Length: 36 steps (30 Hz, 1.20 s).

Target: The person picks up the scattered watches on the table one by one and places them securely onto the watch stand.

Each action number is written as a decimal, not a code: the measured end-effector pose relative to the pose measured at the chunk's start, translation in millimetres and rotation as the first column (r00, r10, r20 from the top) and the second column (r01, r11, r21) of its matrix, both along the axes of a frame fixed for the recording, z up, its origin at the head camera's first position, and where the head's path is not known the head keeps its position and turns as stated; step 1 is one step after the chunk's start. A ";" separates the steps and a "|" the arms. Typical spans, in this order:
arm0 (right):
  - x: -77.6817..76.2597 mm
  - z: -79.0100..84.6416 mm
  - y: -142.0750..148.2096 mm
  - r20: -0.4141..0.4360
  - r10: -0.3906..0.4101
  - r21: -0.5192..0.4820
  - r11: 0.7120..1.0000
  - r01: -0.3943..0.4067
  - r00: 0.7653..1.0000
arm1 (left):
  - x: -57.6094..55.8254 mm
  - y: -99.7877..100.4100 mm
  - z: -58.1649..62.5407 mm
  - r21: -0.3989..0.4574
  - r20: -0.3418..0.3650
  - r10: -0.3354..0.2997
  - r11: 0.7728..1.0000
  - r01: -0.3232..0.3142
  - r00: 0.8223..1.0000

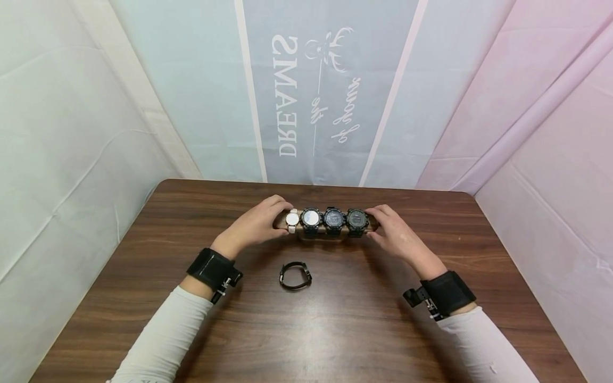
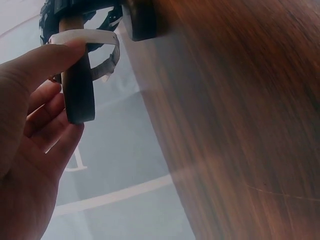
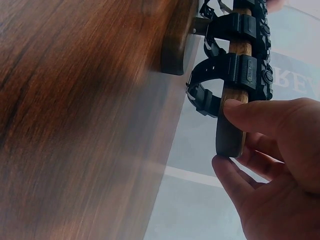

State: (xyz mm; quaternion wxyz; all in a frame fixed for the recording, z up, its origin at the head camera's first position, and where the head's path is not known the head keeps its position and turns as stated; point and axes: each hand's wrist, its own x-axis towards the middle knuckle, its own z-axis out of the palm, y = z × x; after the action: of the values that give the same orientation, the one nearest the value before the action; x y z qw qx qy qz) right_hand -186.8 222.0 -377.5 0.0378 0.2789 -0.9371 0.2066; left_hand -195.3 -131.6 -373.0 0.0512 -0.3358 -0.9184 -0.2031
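A wooden watch stand (image 3: 231,137) holds several watches strapped side by side round its bar. At the left end sits a white-strapped watch (image 1: 292,218); beside it are three chunky black watches, among them the rightmost black watch (image 1: 356,219). My left hand (image 1: 256,222) grips the bar's left end, its thumb against the white strap (image 2: 85,36) in the left wrist view. The opposite end is pinched by my right hand (image 1: 399,238), thumb on the near face and fingers behind and below. Below the bar shows the stand's dark base (image 3: 175,47).
On the brown wooden table (image 1: 335,330), nearer than the stand, lies a thin black looped band (image 1: 295,275), a watch or bracelet; which one I cannot tell. A printed cloth backdrop (image 1: 215,106) hangs behind the table's far edge. Pale fabric walls stand left and right.
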 end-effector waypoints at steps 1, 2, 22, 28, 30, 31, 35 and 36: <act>-0.1 0.1 0.1 -0.001 0.001 -0.001 1.000 -0.001 1.000 | 0.1 -0.8 -0.2 0.000 -0.004 0.007 1.000 -0.007 1.000; -0.3 -0.1 0.3 -0.002 0.000 -0.002 1.000 0.000 1.000 | 0.1 -1.5 -0.4 0.000 -0.006 0.014 1.000 -0.014 1.000; 0.7 0.6 0.3 0.006 0.001 0.012 1.000 -0.001 1.000 | 10.4 -12.2 -3.5 -0.011 -0.042 0.070 0.997 -0.071 0.997; 0.7 1.1 0.2 0.011 -0.006 0.022 1.000 0.006 1.000 | 23.3 -17.7 0.4 -0.031 -0.073 0.072 0.997 -0.075 0.995; 0.3 1.1 -0.2 0.011 -0.007 0.023 1.000 0.007 1.000 | 28.5 -18.7 2.1 -0.035 -0.082 0.074 0.996 -0.077 0.994; 0.1 1.2 -0.4 0.010 -0.007 0.023 1.000 0.006 1.000 | 31.0 -18.9 3.0 -0.036 -0.087 0.074 0.996 -0.077 0.993; 0.1 1.4 -1.6 0.006 -0.002 0.022 1.000 0.002 1.000 | 41.6 -17.4 5.9 -0.029 -0.104 0.063 0.997 -0.066 0.993; 0.2 1.4 -1.7 0.004 -0.002 0.023 1.000 0.002 1.000 | 44.2 -16.7 6.5 -0.028 -0.111 0.058 0.998 -0.062 0.992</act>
State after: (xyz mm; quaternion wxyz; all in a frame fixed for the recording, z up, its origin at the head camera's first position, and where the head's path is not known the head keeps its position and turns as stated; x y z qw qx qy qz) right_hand -186.6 220.3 -376.1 0.0329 0.2779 -0.9398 0.1964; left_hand -151.1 -148.3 -366.5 0.1024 -0.3194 -0.9269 -0.1683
